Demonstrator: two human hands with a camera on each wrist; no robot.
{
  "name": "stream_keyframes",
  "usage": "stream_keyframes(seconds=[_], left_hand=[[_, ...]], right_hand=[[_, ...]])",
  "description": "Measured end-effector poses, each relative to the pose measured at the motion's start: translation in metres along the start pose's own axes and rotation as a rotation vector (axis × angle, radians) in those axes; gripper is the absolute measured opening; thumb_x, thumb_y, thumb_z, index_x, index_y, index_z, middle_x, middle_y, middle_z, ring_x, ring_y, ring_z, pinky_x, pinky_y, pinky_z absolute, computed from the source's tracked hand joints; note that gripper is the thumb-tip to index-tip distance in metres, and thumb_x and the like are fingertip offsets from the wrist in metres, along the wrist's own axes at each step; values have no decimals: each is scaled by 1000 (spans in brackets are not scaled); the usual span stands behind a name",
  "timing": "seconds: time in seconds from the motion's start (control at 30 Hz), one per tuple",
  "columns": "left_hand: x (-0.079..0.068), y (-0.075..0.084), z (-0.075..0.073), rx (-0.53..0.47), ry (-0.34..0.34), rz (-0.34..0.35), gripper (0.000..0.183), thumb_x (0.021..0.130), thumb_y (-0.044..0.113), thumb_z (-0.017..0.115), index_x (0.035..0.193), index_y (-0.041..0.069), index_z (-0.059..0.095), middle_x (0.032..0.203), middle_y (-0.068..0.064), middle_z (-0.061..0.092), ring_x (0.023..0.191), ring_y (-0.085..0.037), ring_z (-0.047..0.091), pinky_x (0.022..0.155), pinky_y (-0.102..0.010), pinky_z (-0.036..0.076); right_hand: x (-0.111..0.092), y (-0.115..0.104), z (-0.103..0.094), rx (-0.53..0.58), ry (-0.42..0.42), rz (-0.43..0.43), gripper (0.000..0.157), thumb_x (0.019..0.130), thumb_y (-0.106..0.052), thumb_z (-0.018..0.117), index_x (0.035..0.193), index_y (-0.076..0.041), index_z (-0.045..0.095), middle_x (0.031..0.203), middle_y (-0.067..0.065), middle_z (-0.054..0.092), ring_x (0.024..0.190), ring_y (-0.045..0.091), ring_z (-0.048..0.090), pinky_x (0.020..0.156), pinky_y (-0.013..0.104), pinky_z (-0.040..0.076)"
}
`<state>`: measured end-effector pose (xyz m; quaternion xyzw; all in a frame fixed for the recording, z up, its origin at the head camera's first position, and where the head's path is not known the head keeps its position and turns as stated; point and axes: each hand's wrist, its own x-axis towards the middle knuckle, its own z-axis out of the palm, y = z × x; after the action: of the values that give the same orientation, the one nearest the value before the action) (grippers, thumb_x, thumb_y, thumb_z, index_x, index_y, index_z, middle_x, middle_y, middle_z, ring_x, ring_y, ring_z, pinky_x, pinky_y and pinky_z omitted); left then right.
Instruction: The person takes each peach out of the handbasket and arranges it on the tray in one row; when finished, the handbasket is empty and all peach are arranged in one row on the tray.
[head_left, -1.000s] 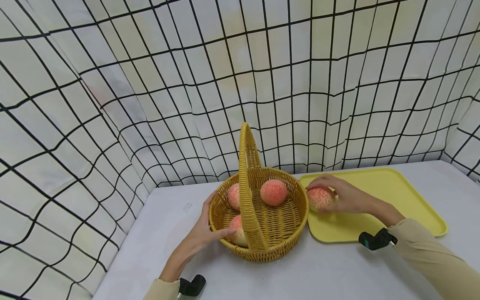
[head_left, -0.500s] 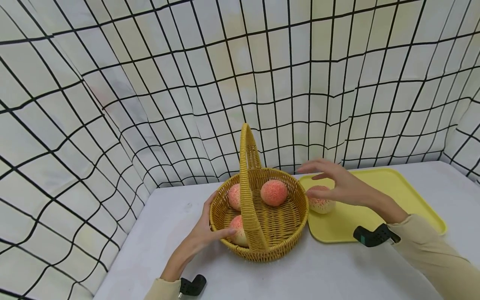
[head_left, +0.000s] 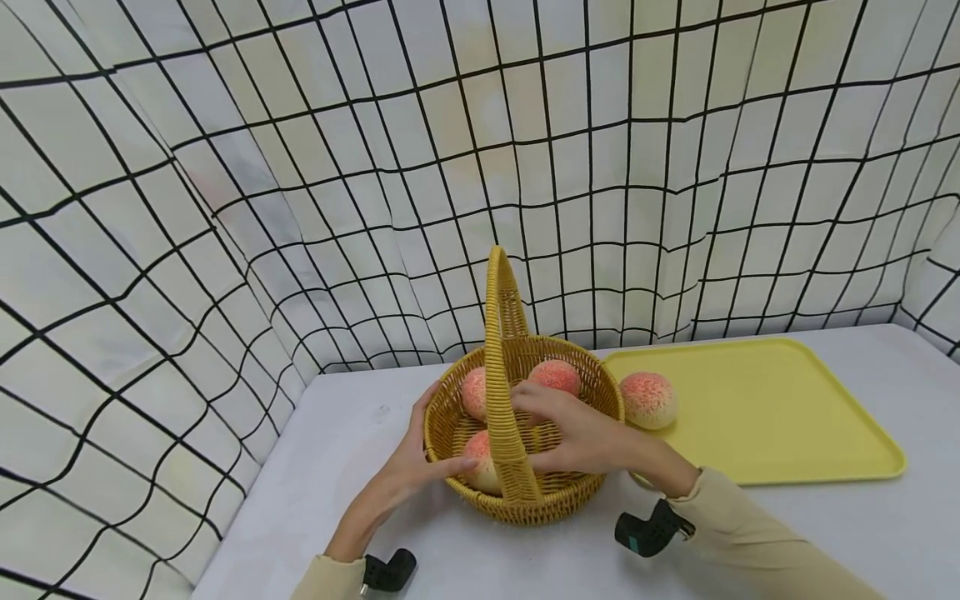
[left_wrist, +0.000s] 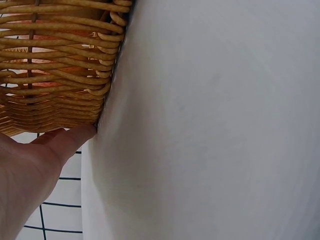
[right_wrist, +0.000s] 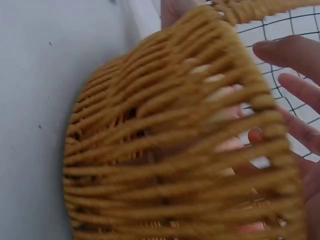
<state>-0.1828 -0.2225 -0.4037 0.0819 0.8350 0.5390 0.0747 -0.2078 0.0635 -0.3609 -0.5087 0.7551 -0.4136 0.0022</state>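
One of hands (right_wrist: 302, 92), fingers (right_wrist: 292, 52) apart, beyond blurred wicker basket (right_wrist: 150, 165); dark grid (right_wrist: 292, 22) behind.

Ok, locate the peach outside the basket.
In the head view, the peach sits at the left end of the yellow tray, just right of the wicker basket.

Wicker basket (head_left: 551, 508) stands upright on table (head_left: 300, 467), handle (head_left: 495, 333) raised, three round pink-and-cream fruits (head_left: 556, 376) inside; fourth fruit (head_left: 649, 402) rests beside it on yellow tray (head_left: 772, 417).

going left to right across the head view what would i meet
Left hand → yellow wicker basket → pink-speckled peach outside the basket → bare stretch of the yellow tray
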Motion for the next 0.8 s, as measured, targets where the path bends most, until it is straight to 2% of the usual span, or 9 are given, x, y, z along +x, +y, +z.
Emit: stream_keyframes(seconds=[0.17,0.33,0.57,0.8], left_hand=[[1,-2,1,-22,-6,5,124,79,38,89,168,28,3,170,-16,22,153,-38,29,120,-62,27],[2,-4,1,-28,-12,13,123,79,36,89,167,29,5,170,-15,22,154,-38,29,121,-61,26],[2,-1,0,-16,-8,2,124,79,37,90,168,29,4,171,-18,20,155,-39,26,122,-62,24],[2,-1,0,-16,-6,-6,123,79,36,90,168,30,4,171,-17,20,155,-38,27,122,-62,24]], right_hand=[[11,5,17,26,-53,45,44,92,-19,83,131,-10,67,135,4,60,127,18,56,108,40,49],[18,6,28,67,-112,56,34,99,-23,74,130,-9,68,127,3,67,123,14,60,107,33,49],[26,7,33,35,-144,51,28,105,-22,65,130,-11,71,125,-3,71,121,8,61,106,30,48],[26,7,34,-5,-149,54,28,103,-15,65,130,-8,70,124,0,70,119,10,59,106,32,48]])
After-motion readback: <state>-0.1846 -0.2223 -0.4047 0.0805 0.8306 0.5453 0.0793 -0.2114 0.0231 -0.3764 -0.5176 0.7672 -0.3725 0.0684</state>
